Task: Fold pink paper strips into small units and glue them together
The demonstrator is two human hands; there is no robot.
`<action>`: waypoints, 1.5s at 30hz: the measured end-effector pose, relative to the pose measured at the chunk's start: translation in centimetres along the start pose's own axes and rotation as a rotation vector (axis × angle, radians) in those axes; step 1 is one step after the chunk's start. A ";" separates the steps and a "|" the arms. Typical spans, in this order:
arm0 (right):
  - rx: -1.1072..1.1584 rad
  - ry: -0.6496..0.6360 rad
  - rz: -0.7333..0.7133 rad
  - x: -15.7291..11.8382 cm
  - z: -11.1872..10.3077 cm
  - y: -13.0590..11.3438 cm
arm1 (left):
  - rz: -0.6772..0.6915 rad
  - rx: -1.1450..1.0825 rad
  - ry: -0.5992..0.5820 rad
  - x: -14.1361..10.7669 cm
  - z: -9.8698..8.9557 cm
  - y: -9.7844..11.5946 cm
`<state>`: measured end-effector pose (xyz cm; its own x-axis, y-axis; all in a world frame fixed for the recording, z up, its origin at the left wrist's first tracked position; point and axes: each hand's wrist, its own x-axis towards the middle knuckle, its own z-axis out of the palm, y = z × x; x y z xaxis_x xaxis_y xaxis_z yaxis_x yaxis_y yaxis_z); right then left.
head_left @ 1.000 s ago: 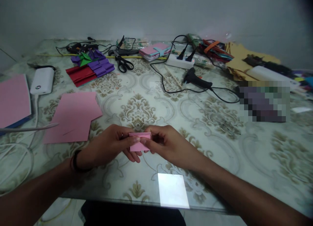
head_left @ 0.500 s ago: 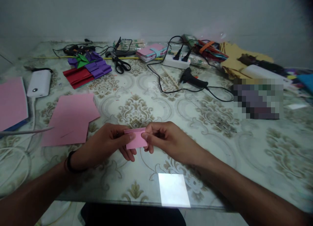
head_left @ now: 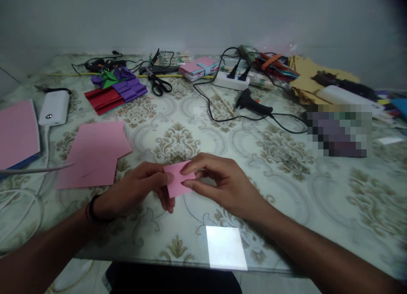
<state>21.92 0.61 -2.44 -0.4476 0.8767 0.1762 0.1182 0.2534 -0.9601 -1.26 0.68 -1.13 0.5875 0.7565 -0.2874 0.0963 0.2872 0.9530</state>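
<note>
A small pink paper is held above the table near its front middle. My left hand pinches its left edge, thumb on top and fingers beneath. At the paper's right side is my right hand, its thumb and index finger apart over the surface, the fingertips touching or just above it. The other fingers of my right hand curl behind. Larger pink sheets lie flat to the left of my hands.
White power bank with cable and a pink stack at left. Folded red paper, black scissors, banded papers, power strip and glue gun lie toward the back. Yellow paper sits back right.
The pink paper's folded top edge now lies open and the piece looks taller and slightly tilted. My right thumb and index finger have spread apart; my left hand still pinches the paper.
</note>
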 end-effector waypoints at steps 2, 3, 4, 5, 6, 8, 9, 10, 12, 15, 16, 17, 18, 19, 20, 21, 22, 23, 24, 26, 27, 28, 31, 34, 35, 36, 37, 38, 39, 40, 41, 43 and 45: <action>-0.011 0.043 0.008 0.1 -0.1 -0.1 | 0.109 0.176 0.113 -0.1 0.2 0.2; -0.007 0.066 0.021 0.1 -0.1 -0.2 | 0.176 0.257 0.186 -0.2 0.3 0.3; 0.002 0.088 0.035 0.1 -0.1 -0.3 | 0.250 0.308 0.234 -0.3 0.5 0.3; 0.012 0.104 0.044 0.1 -0.1 -0.3 | 0.307 0.385 0.281 -0.3 0.7 0.2; 0.020 0.114 0.052 0.1 -0.1 -0.4 | 0.344 0.465 0.313 -0.4 0.8 0.2; 0.017 0.119 0.062 0.0 0.0 -0.4 | 0.367 0.627 0.362 -0.4 1.0 0.1; 0.009 0.118 0.063 0.0 0.1 -0.4 | 0.363 0.685 0.379 -0.4 1.1 0.1; 0.003 0.119 0.065 0.0 0.1 -0.3 | 0.357 0.713 0.396 -0.4 1.2 0.1; 0.010 0.134 0.067 0.0 0.3 -0.1 | 0.356 0.691 0.436 -0.3 1.2 0.0; 0.096 0.176 0.076 0.0 0.6 0.2 | 0.362 0.605 0.462 -0.2 1.3 -0.2; 0.130 0.185 0.090 0.1 0.6 0.3 | 0.363 0.587 0.460 -0.2 1.3 -0.2; 0.159 0.182 0.112 0.1 0.7 0.4 | 0.362 0.576 0.455 -0.2 1.3 -0.2; 0.179 0.166 0.142 0.1 0.7 0.4 | 0.357 0.571 0.447 -0.2 1.3 -0.2; 0.188 0.144 0.176 0.2 0.7 0.4 | 0.347 0.569 0.439 -0.2 1.3 -0.2; 0.186 0.119 0.204 0.2 0.7 0.4 | 0.331 0.566 0.428 -0.2 1.3 -0.1; 0.178 0.097 0.221 0.2 0.7 0.3 | 0.309 0.566 0.410 -0.2 1.2 0.0; 0.166 0.085 0.224 0.2 0.7 0.3 | 0.285 0.571 0.385 -0.1 1.2 0.1; 0.152 0.082 0.218 0.2 0.7 0.2 | 0.256 0.581 0.355 -0.1 1.1 0.2; 0.135 0.083 0.209 0.2 0.7 0.1 | 0.233 0.600 0.326 0.0 1.0 0.3; 0.108 0.080 0.198 0.1 0.8 0.0 | 0.199 0.640 0.282 0.2 0.9 0.3; 0.103 0.072 0.200 0.1 0.8 0.0 | 0.190 0.658 0.270 0.2 0.9 0.3; 0.105 0.059 0.205 0.0 0.8 -0.1 | 0.189 0.668 0.261 0.2 0.9 0.3; 0.113 0.020 0.198 0.0 0.9 -0.1 | 0.213 0.685 0.233 0.1 0.8 0.3; 0.104 0.004 0.187 0.0 0.7 -0.2 | 0.234 0.701 0.223 0.0 0.8 0.4; 0.103 0.000 0.189 0.0 0.7 -0.2 | 0.229 0.703 0.224 -0.1 0.8 0.5; 0.106 -0.003 0.193 0.0 0.6 -0.2 | 0.219 0.704 0.225 -0.1 0.8 0.6; 0.111 -0.003 0.195 0.0 0.6 -0.2 | 0.206 0.703 0.229 -0.1 0.8 0.7; 0.115 0.000 0.194 0.0 0.6 -0.2 | 0.192 0.701 0.233 -0.1 0.8 0.7; 0.114 0.003 0.193 0.0 0.6 -0.2 | 0.179 0.694 0.237 -0.1 0.8 0.8; 0.106 0.005 0.190 0.1 0.6 -0.3 | 0.164 0.685 0.233 -0.1 0.8 0.7; 0.090 0.004 0.186 0.1 0.6 -0.3 | 0.147 0.673 0.222 -0.1 0.7 0.7; 0.044 -0.009 0.173 0.0 0.6 -0.4 | 0.106 0.643 0.191 0.0 0.7 0.5; 0.016 -0.021 0.155 0.0 0.5 -0.5 | 0.073 0.596 0.171 0.1 0.7 0.4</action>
<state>21.46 0.30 -2.08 -0.4439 0.8958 0.0215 0.1732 0.1093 -0.9788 -0.61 0.48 -0.66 0.4775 0.8591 -0.1843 0.5216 -0.1084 0.8463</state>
